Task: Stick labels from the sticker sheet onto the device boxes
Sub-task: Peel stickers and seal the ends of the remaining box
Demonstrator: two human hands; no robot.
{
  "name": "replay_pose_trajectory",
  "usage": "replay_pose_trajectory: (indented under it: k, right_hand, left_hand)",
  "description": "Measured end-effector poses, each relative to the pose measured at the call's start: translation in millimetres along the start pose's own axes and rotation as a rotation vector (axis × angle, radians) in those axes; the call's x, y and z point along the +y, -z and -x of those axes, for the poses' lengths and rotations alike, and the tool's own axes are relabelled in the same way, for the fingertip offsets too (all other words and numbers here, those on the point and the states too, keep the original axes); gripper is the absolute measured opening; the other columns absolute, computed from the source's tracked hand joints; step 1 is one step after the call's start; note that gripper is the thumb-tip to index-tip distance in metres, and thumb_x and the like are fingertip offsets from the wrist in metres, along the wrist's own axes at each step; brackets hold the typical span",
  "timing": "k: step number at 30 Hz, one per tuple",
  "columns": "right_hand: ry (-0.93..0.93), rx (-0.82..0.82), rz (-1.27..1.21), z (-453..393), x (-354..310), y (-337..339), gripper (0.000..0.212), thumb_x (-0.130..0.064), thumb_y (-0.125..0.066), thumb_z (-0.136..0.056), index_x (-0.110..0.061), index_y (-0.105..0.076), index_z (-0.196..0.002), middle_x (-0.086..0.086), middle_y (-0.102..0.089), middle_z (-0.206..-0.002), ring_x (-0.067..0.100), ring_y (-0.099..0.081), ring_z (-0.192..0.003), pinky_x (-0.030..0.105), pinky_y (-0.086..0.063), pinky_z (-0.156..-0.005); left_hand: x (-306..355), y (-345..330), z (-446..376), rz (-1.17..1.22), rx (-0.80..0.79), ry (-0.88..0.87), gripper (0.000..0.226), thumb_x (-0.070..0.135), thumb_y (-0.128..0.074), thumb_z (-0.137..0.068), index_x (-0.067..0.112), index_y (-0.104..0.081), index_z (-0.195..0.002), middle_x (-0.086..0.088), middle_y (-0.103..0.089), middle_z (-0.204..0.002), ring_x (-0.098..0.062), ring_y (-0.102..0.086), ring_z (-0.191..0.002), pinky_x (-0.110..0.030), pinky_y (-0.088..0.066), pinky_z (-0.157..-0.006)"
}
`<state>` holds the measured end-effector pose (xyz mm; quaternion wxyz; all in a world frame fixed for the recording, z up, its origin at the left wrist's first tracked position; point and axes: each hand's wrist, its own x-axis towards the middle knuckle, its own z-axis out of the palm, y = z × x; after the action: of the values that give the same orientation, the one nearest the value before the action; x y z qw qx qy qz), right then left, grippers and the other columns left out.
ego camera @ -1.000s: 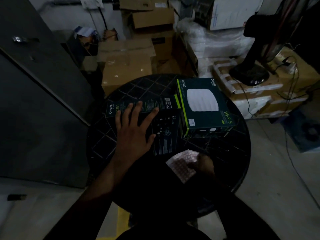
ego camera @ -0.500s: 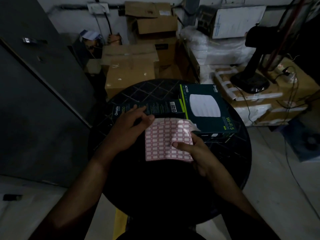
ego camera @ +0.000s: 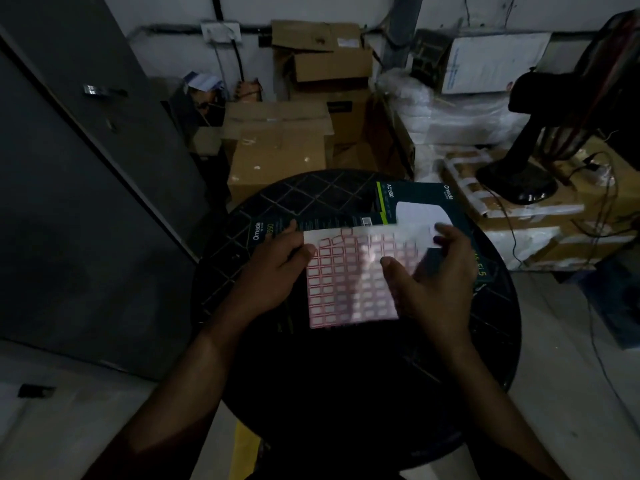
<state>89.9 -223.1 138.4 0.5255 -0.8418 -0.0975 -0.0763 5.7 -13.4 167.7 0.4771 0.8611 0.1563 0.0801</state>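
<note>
A white sticker sheet [ego camera: 346, 282] with rows of red-bordered labels is held flat above a round black table [ego camera: 311, 362]. My left hand [ego camera: 273, 271] pinches its left edge. My right hand [ego camera: 429, 278] holds its right side, thumb on top and fingers reaching over the upper right corner. Behind the sheet lie two dark device boxes: the left box [ego camera: 277, 226] flat with "Omada" print showing, and the right box [ego camera: 415, 202] with a white disc picture, partly hidden by the sheet and my right hand.
Cardboard cartons [ego camera: 277, 147] stack up beyond the table. A black fan base [ego camera: 516, 181] with cables sits on taped boxes at the right. A grey cabinet door [ego camera: 86, 185] stands at the left. The room is dim.
Both hands lifted the sticker sheet up from the table's front. My left hand left the left box and took the sheet's left edge; my right hand shifted to the upper right corner.
</note>
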Motion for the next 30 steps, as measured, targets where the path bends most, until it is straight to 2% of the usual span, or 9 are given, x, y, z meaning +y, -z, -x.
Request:
replay_pose_trajectory:
  k: [3, 6, 8, 12, 16, 22, 24, 28, 30]
  right_hand:
    - [0.324, 0.079, 0.365, -7, -19, 1, 0.072, -0.053, -0.073, -0.078, -0.028, -0.048, -0.140, 0.000, -0.052, -0.135, 0.023, -0.040, -0.130, 0.047, -0.033, -0.104]
    - [0.433, -0.182, 0.476, -21, -35, -9, 0.051, -0.048, -0.061, -0.089, -0.034, -0.053, -0.137, -0.005, -0.061, -0.126, 0.022, -0.045, -0.129, 0.057, -0.023, -0.113]
    - [0.449, -0.337, 0.417, -30, -38, -18, 0.032, -0.033, -0.064, -0.092, -0.033, -0.064, -0.125, -0.005, -0.068, -0.113, 0.024, -0.051, -0.122, 0.056, -0.019, -0.112]
    - [0.443, -0.462, 0.337, -44, -31, -29, 0.017, -0.019, -0.066, -0.091, -0.030, -0.072, -0.103, -0.006, -0.072, -0.097, 0.023, -0.063, -0.103, 0.055, -0.039, -0.101]
    - [0.344, -0.607, 0.198, -49, -32, -27, 0.014, -0.025, -0.056, -0.100, -0.027, -0.069, -0.096, -0.005, -0.071, -0.089, 0.014, -0.066, -0.086, 0.055, -0.050, -0.087]
    - [0.279, -0.740, 0.097, -48, -35, -26, 0.027, -0.026, -0.050, -0.105, -0.033, -0.058, -0.081, -0.012, -0.059, -0.070, 0.000, -0.055, -0.064, 0.037, -0.041, -0.070]
    - [0.302, -0.732, 0.093, -47, -37, -26, 0.023, -0.026, -0.049, -0.105, -0.026, -0.061, -0.086, -0.005, -0.062, -0.075, 0.005, -0.057, -0.068, 0.041, -0.045, -0.068]
    - [0.364, -0.627, 0.155, -44, -33, -33, 0.010, -0.029, -0.057, -0.098, -0.037, -0.060, -0.092, -0.014, -0.066, -0.087, 0.013, -0.064, -0.090, 0.053, -0.050, -0.088]
    - [0.409, -0.474, 0.207, -38, -29, -39, 0.007, -0.037, -0.062, -0.092, -0.038, -0.060, -0.098, -0.015, -0.065, -0.095, 0.015, -0.061, -0.099, 0.054, -0.046, -0.094]
  left_hand:
    - [-3, 0, -2, -0.003, -0.011, -0.030, 0.028, 0.020, -0.049, -0.103, 0.008, -0.063, -0.124, 0.011, -0.047, -0.136, -0.005, -0.025, -0.144, -0.025, -0.025, -0.112]
    - [-7, 1, -4, -0.007, -0.041, -0.095, 0.024, 0.019, -0.051, -0.102, 0.006, -0.068, -0.112, 0.003, -0.063, -0.122, 0.004, -0.024, -0.138, -0.037, -0.023, -0.121]
    - [-9, 1, -6, -0.023, -0.046, -0.104, 0.019, 0.022, -0.053, -0.101, 0.016, -0.070, -0.106, 0.016, -0.058, -0.116, -0.002, -0.023, -0.142, -0.048, -0.022, -0.121]
    - [-12, 0, -9, -0.032, -0.034, -0.112, 0.016, 0.026, -0.055, -0.100, 0.027, -0.063, -0.086, 0.020, -0.058, -0.115, -0.004, -0.022, -0.143, -0.056, -0.022, -0.119]
    - [-13, 0, -8, 0.002, -0.048, -0.121, 0.021, 0.025, -0.055, -0.099, 0.042, -0.062, -0.088, 0.047, -0.047, -0.105, -0.003, -0.019, -0.143, -0.057, -0.018, -0.120]
    - [-16, -3, -9, 0.060, -0.055, -0.095, 0.027, 0.022, -0.055, -0.100, 0.048, -0.061, -0.099, 0.054, -0.035, -0.106, 0.001, -0.016, -0.142, -0.054, -0.014, -0.122]
    - [-16, -4, -9, 0.133, -0.044, -0.070, 0.028, 0.019, -0.055, -0.099, 0.047, -0.061, -0.101, 0.051, -0.037, -0.107, -0.002, -0.018, -0.144, -0.051, -0.018, -0.122]
    - [-12, -4, -9, 0.295, -0.028, -0.007, 0.027, 0.012, -0.055, -0.099, 0.036, -0.065, -0.103, 0.023, -0.047, -0.137, -0.009, -0.021, -0.148, -0.023, -0.038, -0.108]
    - [-15, -4, -9, 0.330, -0.025, -0.005, 0.027, 0.012, -0.055, -0.099, 0.035, -0.067, -0.104, 0.020, -0.051, -0.136, -0.009, -0.024, -0.147, -0.024, -0.040, -0.106]
